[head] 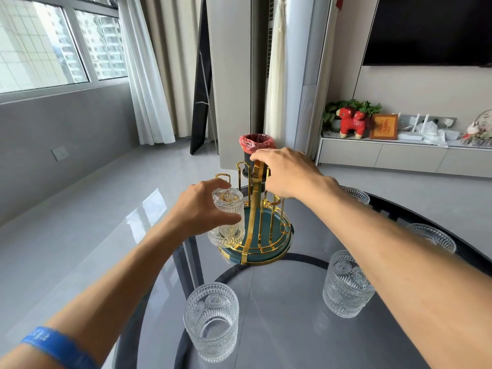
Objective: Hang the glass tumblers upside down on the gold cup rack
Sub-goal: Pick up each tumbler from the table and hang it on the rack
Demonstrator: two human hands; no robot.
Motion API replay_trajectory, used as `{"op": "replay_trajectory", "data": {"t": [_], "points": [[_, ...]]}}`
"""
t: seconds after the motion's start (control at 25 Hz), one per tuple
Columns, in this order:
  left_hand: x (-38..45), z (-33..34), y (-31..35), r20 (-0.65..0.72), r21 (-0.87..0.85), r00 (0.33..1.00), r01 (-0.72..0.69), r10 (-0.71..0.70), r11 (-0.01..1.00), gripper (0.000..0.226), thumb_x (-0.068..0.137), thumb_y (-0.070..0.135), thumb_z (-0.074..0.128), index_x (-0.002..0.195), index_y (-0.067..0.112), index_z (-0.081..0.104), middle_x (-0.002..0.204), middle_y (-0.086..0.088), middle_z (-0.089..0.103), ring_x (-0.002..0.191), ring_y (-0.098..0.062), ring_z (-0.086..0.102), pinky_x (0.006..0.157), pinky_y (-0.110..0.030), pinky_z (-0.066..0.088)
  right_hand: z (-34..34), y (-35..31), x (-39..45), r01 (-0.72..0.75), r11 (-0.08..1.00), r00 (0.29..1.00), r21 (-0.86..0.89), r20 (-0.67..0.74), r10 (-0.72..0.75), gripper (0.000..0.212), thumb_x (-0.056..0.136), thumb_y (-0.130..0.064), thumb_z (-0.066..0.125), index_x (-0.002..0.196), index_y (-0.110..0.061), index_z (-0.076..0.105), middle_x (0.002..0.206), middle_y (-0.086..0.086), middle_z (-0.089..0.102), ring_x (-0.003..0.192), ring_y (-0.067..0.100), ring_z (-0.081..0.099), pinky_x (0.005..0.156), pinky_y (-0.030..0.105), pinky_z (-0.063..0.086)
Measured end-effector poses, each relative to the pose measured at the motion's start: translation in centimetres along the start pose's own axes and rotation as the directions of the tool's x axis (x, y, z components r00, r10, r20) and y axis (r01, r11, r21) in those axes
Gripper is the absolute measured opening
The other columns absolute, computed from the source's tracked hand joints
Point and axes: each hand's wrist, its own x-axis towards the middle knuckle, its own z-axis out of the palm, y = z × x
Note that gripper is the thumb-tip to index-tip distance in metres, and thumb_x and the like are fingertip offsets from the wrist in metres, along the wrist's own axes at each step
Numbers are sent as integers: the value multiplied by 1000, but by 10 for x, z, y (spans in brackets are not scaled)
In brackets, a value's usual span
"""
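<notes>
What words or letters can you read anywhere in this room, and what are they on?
"福": a single red Chinese character on the wooden plaque on the TV cabinet.
Blue wristband on the left arm: pale marks, too blurred to read.
Round ornament at the far right of the cabinet: a few dark characters, too small to read.
Glass tumblers and gold cup rack: no text.

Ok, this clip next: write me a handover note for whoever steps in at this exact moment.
Left hand: holds one inverted tumbler over a peg of the gold cup rack; whether it is fully seated is unclear.
Right hand: grips the rack's top handle, steadying it.
Done: at most this one glass.
Left: four tumblers stand upright on the glass table: near left, near right, and two partly hidden behind the right arm.
</notes>
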Motion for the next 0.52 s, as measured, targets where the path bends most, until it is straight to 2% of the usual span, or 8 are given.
{"op": "replay_trajectory", "data": {"t": [0.08,0.16,0.24,0.32,0.4,0.44,0.48,0.52], "points": [[-5,4,-2,-20,-15,1000,-2,2,1000,75,64,43,85,130,22,55,132,-4,63,113,-22,59,88,-29,45,4,0,-1,-21,1000,1000,19,-3,21,62,76,-2,56,132,-28,52,129,3,63,106,29,60,76,33,34],[-12,7,-1,-24,-36,1000,7,-8,999,74,68,43,83,132,24,52,134,-5,61,116,-25,58,92,-34,46,6,-1,-2,-39,999,998,30,56,37,69,77,1,54,139,-28,45,142,-2,53,115,28,55,80,34,36],[-18,7,3,-8,-16,1000,21,-21,1000,78,72,43,81,139,23,46,141,-7,55,123,-25,53,99,-38,43,5,-7,-5,-60,997,987,47,154,53,81,77,3,51,149,-28,31,158,-4,32,134,28,40,96,42,40],[-34,1,7,-52,-44,998,39,-41,998,79,78,46,75,144,22,40,145,-6,48,129,-23,48,103,-39,42,4,-13,-20,-72,991,990,112,132,56,88,76,6,48,153,-27,20,163,-4,16,145,26,23,111,50,31],[-68,-10,9,-166,-145,986,0,-25,990,68,79,60,66,138,30,47,137,5,54,120,-8,54,94,-29,47,10,-23,-50,-28,972,995,235,-87,49,79,77,8,48,149,-20,33,160,0,28,142,24,29,114,39,27],[-90,-14,8,-157,-147,987,-37,14,988,64,77,69,62,132,38,50,130,13,58,114,1,56,89,-23,47,17,-27,-73,-5,958,979,287,-195,64,71,76,8,49,143,-17,43,154,2,39,137,24,37,110,31,28],[-114,-16,7,-58,-94,997,-64,59,993,69,72,78,59,130,43,50,128,19,58,111,5,56,88,-21,47,25,-33,-98,1,945,961,326,-262,89,65,76,9,50,136,-15,51,146,3,50,129,23,46,103,25,31],[-136,-16,8,104,-23,991,-77,79,997,78,66,83,59,134,47,44,132,22,55,115,5,54,94,-22,46,34,-38,-123,-3,929,951,371,-287,117,60,75,9,51,129,-15,56,138,2,57,121,23,52,97,22,34]]}}
